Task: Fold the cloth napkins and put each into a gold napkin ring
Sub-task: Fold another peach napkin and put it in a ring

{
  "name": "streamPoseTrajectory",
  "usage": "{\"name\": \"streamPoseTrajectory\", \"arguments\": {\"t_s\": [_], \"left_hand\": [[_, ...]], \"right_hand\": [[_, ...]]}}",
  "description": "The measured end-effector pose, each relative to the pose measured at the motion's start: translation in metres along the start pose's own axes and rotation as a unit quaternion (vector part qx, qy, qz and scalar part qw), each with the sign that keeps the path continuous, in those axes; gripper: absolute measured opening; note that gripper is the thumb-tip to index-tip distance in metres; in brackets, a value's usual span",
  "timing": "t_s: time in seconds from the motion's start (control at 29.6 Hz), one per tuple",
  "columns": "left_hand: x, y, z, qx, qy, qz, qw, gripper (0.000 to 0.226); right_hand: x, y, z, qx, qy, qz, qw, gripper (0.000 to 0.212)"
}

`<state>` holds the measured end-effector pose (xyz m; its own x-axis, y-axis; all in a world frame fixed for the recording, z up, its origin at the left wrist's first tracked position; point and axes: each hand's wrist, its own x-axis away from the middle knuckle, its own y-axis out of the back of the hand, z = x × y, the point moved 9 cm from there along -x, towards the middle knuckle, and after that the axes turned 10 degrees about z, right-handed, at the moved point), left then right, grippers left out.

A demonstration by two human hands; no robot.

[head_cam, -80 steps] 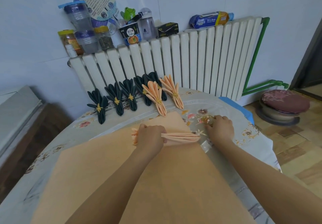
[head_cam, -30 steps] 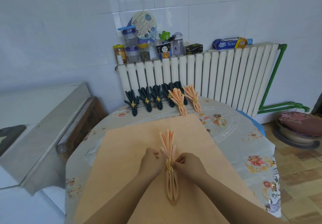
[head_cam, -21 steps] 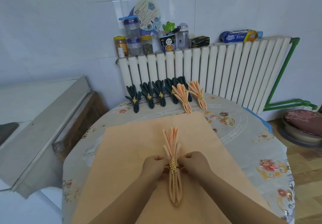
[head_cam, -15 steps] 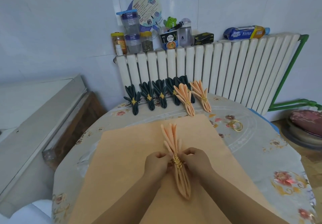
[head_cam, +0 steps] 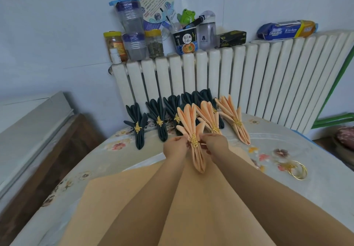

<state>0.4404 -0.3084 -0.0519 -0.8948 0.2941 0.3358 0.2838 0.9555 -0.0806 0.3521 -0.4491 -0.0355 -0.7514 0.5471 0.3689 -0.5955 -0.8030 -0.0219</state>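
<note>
since half a second ago i am seeing the peach napkin (head_cam: 193, 129) carried away from the middle of the flat peach cloth (head_cam: 118, 203) toward the far row, so that its fan is now overlapping the dark napkins there. the left hand (head_cam: 175, 147) is pinching the napkin's left side at the gold ring (head_cam: 193, 141), fingers curled in on it. the right hand (head_cam: 215, 143) is pinching the right side at the same height, thumb and forefinger closed on the cloth by the ring. the ring is sitting round the napkin's waist, pleats fanning above it and the folded tail pointing back toward me. just beyond are lying two finished peach napkins (head_cam: 232, 119) and a row of dark green napkins (head_cam: 138, 127), each in a gold ring, at the foot of the white radiator (head_cam: 249, 77). spare gold rings (head_cam: 298, 171) are resting on the flowered tablecloth (head_cam: 316, 150), well to the right of the hands.
</note>
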Motion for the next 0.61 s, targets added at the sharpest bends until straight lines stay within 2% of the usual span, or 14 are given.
{"name": "streamPoseTrajectory", "arguments": {"t_s": [0.14, 0.27, 0.34, 0.44, 0.54, 0.61], "left_hand": [[-0.032, -0.009, -0.006, 0.002, 0.016, -0.012, 1.000, 0.014], [-0.067, -0.017, -0.006, -0.005, 0.029, -0.014, 0.999, 0.015], [-0.073, -0.019, -0.008, -0.010, 0.023, -0.014, 1.000, 0.017], [-0.076, -0.019, -0.006, -0.022, 0.020, -0.026, 0.999, 0.012], [-0.060, -0.016, -0.017, -0.095, -0.032, -0.033, 0.994, 0.010], [-0.038, -0.014, -0.029, -0.179, -0.085, -0.030, 0.980, 0.020]], "right_hand": [[-0.036, -0.003, 0.006, 0.041, -0.015, -0.013, 0.999, 0.012], [-0.070, -0.007, 0.011, 0.093, -0.038, -0.032, 0.994, 0.020], [-0.077, -0.008, 0.016, 0.126, -0.034, -0.051, 0.990, 0.027], [-0.081, -0.006, 0.016, 0.149, -0.015, -0.072, 0.986, 0.025], [-0.070, -0.004, 0.018, 0.185, 0.039, -0.074, 0.979, 0.019], [-0.052, -0.002, 0.021, 0.216, 0.080, -0.090, 0.969, 0.016]]}}
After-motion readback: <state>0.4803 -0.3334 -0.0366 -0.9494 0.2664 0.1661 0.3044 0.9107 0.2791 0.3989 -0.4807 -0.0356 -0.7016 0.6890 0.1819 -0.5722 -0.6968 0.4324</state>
